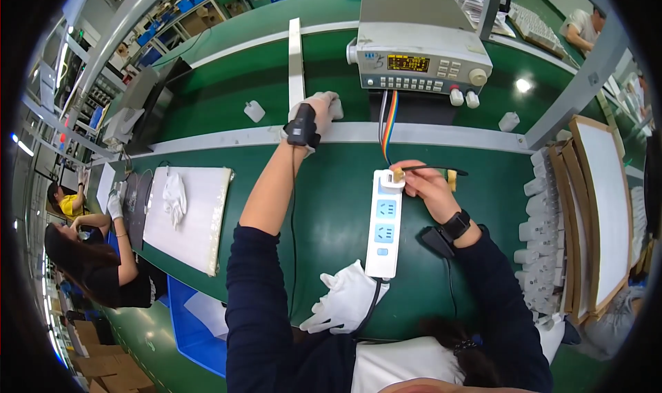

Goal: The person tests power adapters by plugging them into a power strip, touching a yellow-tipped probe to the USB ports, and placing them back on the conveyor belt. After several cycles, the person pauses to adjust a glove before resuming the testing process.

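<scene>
Right hand [433, 192] pinched narrow on a yellow connector [399, 175], right up against the white adapter [392, 182] at the far end of the power strip [373, 252] — a fingertip grip, probably to steer so small a plug. The strip runs from that hand toward the body, sockets up, likely for easy reach, while the meter [422, 55] beyond both hands faces its screen this way; left hand [318, 112] stretched forward past the rail [234, 140] — whether it's holding anything, I can't tell.
</scene>
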Action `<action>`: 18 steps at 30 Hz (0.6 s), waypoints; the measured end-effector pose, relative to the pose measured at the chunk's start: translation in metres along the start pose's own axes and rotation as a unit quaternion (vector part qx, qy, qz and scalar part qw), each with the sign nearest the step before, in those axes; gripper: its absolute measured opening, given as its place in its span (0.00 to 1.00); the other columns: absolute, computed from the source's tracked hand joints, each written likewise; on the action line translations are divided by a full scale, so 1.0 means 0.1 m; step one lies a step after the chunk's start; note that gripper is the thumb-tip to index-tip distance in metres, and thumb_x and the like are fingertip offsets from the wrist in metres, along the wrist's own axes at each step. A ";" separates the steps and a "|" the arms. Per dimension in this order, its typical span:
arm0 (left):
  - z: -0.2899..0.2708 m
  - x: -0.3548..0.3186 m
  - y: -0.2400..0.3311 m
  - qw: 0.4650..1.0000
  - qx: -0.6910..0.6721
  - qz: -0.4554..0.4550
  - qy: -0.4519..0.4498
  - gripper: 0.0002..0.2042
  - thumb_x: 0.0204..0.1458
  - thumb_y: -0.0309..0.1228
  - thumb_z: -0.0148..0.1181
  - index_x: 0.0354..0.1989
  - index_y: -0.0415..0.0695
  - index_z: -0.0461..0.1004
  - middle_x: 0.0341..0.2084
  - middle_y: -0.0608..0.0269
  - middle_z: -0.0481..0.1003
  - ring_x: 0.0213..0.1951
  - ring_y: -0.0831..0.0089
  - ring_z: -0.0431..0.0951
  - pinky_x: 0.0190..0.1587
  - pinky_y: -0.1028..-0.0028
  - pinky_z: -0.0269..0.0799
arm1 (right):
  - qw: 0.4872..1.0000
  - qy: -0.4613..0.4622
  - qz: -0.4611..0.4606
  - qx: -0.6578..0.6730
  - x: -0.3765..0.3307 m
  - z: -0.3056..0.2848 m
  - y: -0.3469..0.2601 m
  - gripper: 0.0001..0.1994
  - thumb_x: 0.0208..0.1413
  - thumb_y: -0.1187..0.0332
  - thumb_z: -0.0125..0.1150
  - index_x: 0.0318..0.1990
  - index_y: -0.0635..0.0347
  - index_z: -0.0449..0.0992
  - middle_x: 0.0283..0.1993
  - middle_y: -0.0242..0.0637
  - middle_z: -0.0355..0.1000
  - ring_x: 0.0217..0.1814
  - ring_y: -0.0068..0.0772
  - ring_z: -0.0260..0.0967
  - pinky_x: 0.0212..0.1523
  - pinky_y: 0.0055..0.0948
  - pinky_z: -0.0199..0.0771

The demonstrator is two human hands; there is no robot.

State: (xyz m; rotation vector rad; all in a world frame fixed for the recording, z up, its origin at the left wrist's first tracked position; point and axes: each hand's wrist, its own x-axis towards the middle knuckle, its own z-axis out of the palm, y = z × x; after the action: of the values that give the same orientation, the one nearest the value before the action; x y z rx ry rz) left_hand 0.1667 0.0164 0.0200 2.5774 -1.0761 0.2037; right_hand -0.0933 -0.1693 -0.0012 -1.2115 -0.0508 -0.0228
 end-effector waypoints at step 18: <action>-0.40 -0.32 -1.21 0.974 0.167 -0.147 0.035 0.10 0.55 0.35 0.53 0.39 0.44 0.76 0.39 0.55 0.77 0.43 0.61 0.78 0.42 0.64 0.73 | 0.999 -0.006 0.006 0.040 -0.12 -0.06 0.01 0.16 0.62 0.69 0.46 0.52 0.68 0.72 0.29 0.24 0.65 0.28 0.16 0.55 0.32 0.18 0.58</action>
State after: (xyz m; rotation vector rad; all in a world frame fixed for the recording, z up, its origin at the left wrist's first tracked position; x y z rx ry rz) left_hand 0.2305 0.1316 0.0187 2.9608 -0.6682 0.4281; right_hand -0.1048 -0.1750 -0.0048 -1.1316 -0.0537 -0.0035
